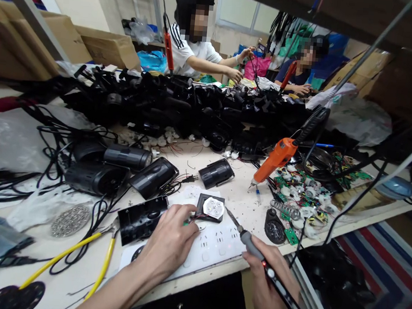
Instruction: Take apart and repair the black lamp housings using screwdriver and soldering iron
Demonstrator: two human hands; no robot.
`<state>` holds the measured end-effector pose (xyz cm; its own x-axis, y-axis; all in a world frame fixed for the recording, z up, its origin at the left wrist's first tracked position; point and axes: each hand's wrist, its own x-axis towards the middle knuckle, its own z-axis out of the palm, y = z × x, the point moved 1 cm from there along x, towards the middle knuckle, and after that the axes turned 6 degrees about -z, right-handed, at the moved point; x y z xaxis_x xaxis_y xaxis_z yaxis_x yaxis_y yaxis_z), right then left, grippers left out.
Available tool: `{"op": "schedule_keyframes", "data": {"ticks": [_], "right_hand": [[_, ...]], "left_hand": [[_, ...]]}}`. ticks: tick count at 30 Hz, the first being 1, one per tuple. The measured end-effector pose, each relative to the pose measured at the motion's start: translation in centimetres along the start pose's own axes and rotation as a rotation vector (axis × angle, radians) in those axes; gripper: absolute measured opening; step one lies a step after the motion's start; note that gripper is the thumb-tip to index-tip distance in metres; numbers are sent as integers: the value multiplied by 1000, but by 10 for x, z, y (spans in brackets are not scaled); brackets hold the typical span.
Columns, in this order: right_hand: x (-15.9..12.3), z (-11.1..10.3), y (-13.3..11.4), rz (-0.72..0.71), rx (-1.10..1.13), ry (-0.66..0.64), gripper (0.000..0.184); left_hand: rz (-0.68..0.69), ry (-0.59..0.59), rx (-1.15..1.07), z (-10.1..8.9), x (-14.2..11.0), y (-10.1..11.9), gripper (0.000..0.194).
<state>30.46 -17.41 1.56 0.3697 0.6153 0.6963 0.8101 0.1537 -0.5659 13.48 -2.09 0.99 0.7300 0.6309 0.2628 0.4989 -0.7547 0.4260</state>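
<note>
Soldering iron (pixel 250 244) sits in the right hand (pixel 278 266), whose fingers and thumb are clamped around its grip near the front edge of the bench. Its tip points up and left, just beside the right edge of a black square base (pixel 201 203) bearing a white LED disc (pixel 213 208); whether they touch cannot be told. A small red light glows on the handle, and the pale marks along its black section are too small to read.

The left hand (pixel 174 231) lies just left of the base, fingers bent, thumb and index close together by a green piece and thin red wires. Whether they pinch it cannot be told.

Below the base is a white socket strip (pixel 216 239) with slots and a faint red light. A black curved shell (pixel 140 218) lies beside the left hand, with yellow-handled pliers (pixel 106 261) nearer the front and a round heap of small metal parts (pixel 70 220) farther left. An orange power screwdriver (pixel 276 158) hangs tip down near green circuit boards (pixel 292 236) and a coil spring (pixel 285 209).

Beyond a long pile of black housings (pixel 196 105), one co-worker (pixel 183 59) wears a white shirt with dark sleeve stripes; another (pixel 283 74) wears a dark top.
</note>
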Motion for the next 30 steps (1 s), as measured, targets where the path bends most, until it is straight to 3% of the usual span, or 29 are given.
{"op": "schedule_keyframes", "data": {"ticks": [5,8,18,24,26,30], "right_hand": [[8,10,-2,-59,48,-55,28],[8,14,-2,-83,50,-70,29],[15,20,-13,-70,116,10,29],[12,18,-16,-44,110,67,28],[11,13,-17,-63,98,142,27],[9,-5,-20,-119,19,308,23]], "left_hand": [[12,-25,37,-6,-10,-3,25],[-31,-4,-73,-11,-12,-6,25],[-463,4,-651,-23,14,-14,28],[-355,-273,-670,-29,29,7,26],[-334,-357,-708,-29,35,13,26],[-326,-416,-929,-26,59,32,24]]}}
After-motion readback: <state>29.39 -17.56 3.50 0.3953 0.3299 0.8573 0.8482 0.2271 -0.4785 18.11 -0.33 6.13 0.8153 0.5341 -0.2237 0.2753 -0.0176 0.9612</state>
